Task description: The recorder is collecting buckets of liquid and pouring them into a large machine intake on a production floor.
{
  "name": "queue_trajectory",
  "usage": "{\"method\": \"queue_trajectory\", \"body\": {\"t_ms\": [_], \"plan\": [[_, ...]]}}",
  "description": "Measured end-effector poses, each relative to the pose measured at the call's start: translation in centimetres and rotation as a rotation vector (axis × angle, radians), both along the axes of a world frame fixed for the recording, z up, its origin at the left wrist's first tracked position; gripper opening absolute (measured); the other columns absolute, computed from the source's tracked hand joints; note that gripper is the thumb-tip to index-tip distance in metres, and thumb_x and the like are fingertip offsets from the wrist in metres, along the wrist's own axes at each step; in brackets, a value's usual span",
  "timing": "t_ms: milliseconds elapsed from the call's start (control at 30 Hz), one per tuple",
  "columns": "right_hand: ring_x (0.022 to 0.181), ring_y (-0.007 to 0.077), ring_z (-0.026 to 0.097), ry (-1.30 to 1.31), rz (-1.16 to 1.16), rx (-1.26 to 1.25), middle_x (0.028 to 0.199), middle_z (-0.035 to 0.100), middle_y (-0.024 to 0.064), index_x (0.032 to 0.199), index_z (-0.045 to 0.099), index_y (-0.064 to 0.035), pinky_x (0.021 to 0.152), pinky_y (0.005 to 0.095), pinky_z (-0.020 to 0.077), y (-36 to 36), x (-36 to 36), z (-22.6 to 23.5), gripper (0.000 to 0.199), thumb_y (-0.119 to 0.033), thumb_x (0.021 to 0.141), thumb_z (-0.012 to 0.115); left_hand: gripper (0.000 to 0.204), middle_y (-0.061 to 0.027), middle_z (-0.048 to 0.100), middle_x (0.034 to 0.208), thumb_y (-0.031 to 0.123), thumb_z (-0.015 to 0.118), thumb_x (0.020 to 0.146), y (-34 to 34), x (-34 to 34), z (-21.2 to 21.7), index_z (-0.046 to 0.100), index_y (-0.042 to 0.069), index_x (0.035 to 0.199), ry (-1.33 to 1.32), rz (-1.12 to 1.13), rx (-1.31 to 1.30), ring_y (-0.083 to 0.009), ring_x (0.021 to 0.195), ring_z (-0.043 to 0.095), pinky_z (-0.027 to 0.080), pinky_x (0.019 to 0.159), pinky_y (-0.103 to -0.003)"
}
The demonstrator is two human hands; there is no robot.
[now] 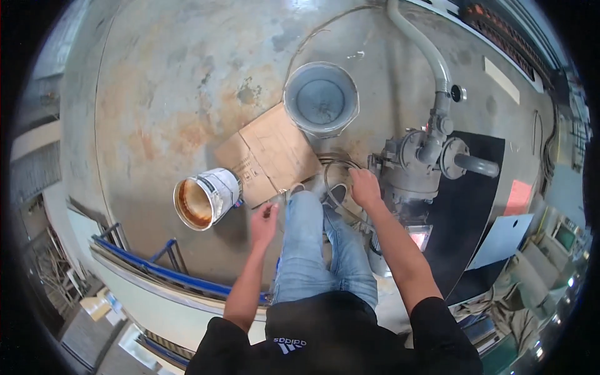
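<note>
My right hand [364, 187] is closed at the loops of a thin grey cable [332, 199], which curve around beside my shoe and the pump. Its fingertips meet the cable where the loops come together. In front of my left knee, my left hand [264, 224] has its fingers curled in. A small dark spot shows between thumb and fingers, too small to make out. To the left of that hand a white bucket [220, 190] lies tipped on its side, rusty brown inside. A flattened cardboard sheet [275, 150] lies on the floor ahead of my feet.
A grey bucket [321, 100] stands open beyond the cardboard. On the right stands a grey metal pump [409, 169] with flanges and a thick hose [425, 47], beside a black mat [465, 187]. A blue metal frame [187, 281] runs along the lower left.
</note>
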State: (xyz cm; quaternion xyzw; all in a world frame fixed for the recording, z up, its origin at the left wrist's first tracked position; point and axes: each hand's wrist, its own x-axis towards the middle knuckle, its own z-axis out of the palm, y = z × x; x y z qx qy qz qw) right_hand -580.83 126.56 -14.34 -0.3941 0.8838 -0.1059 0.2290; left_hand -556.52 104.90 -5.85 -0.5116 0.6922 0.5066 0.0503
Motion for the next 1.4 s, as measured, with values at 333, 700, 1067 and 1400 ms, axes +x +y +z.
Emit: {"method": "queue_trajectory", "body": {"t_ms": [333,700,1067,1400], "plan": [[0.117,0.0269,0.047,0.012,-0.063,0.044,0.122,0.053,0.0108,0.127,0.047,-0.0066,0.097,0.0380,0.0383,-8.6,-2.6,-2.2,0.043,-0.012,0.085,0.048,0.032,-0.0021,0.066,0.080,0.031,0.053,0.096,-0.5,-9.1,-2.7,0.066,0.003,0.086,0.216,0.262,0.457,-0.0076,0.069,0.056,0.043,0.062,-0.022],[0.110,0.0303,0.055,-0.220,0.250,0.593,0.111,0.062,0.0136,0.110,0.059,-0.0083,0.092,0.0423,0.0426,-19.6,-8.9,-9.5,0.032,-0.028,0.086,0.054,0.018,0.0021,0.062,0.081,0.022,0.061,0.091,-13.5,-14.8,-8.4,0.063,0.005,0.095,0.090,-0.007,0.345,-0.0058,0.069,0.051,0.042,0.063,-0.021],[0.072,0.0350,0.066,-0.304,0.143,0.402,0.072,0.066,0.0182,0.073,0.070,-0.0066,0.067,0.0455,0.0529,-28.9,-19.0,-3.4,0.048,-0.050,0.084,0.054,0.018,-0.0051,0.066,0.083,0.021,0.067,0.084,-19.5,-17.5,-10.7,0.064,0.007,0.094,-0.050,0.068,0.047,-0.0151,0.065,0.056,0.040,0.057,-0.026],[0.074,0.0434,0.062,-0.506,-0.152,0.341,0.075,0.062,0.0253,0.077,0.066,0.0010,0.069,0.0506,0.0491,-27.9,-15.9,0.2,0.043,-0.038,0.084,0.049,0.017,-0.0141,0.062,0.075,0.017,0.055,0.089,-21.1,-16.8,-12.0,0.060,0.002,0.093,-0.131,0.047,-0.027,-0.0214,0.068,0.060,0.046,0.062,-0.035]]}}
